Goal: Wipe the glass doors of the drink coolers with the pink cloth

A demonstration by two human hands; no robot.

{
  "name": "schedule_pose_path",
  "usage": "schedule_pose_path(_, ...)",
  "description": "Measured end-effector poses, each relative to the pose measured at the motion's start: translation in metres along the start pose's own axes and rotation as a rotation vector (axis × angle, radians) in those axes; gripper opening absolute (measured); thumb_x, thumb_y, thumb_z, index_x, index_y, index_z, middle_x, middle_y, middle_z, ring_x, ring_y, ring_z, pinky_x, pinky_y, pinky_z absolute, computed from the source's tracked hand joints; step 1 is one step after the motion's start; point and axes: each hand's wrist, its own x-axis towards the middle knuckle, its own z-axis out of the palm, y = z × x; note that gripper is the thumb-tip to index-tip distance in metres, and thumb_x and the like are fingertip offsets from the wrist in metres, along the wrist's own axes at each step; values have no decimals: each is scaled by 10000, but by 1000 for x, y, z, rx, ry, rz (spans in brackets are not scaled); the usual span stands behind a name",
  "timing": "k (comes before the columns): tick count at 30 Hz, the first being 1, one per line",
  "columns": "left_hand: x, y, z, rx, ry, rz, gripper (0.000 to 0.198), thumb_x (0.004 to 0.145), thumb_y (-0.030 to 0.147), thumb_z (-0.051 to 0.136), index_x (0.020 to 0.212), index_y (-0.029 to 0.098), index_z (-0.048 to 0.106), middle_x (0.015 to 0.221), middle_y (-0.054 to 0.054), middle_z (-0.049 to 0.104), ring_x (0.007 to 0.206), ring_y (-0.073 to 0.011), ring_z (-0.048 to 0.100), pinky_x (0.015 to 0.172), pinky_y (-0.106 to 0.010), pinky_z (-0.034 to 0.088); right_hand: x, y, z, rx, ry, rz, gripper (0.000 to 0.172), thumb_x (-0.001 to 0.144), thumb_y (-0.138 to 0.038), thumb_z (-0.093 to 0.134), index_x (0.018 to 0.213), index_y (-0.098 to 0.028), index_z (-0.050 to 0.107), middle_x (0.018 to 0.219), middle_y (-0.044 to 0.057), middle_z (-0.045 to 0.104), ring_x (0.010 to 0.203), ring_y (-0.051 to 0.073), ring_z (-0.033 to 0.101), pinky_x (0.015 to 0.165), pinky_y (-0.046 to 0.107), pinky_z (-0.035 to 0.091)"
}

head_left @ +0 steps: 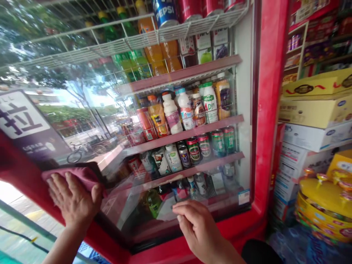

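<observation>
My left hand (72, 198) lies over a folded pink cloth (89, 176), its fingers stretched and the thumb out to the side. It holds the cloth against the lower left part of the drinks fridge's glass door (126, 216), by the red frame. My right hand (199, 227) is in front of the lower glass, its fingers curled in and the thumb close to the index finger. Nothing shows in it; whether it touches the glass I cannot tell. Behind the glass stand cans (194, 150) and bottles (172, 113).
The red fridge frame (271, 121) runs down the right side. Beyond it are stacked cartons (310, 137) and a yellow round candy display (321, 205), with shrink-wrapped water bottles (297, 242) on the floor. The glass reflects trees, a bicycle and a sign (23, 113).
</observation>
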Motion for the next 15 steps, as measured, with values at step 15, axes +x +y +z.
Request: schedule_pose_path(15, 4, 214, 86, 49, 37, 462, 852, 1045, 504, 648, 1779, 359, 241, 1901, -54, -17, 1778, -343, -20, 1439, -601, 82, 6, 7, 16, 59, 9, -36, 342, 964, -47, 588, 1192, -259, 730, 1105, 19, 848, 1029, 155, 806, 981, 238, 614)
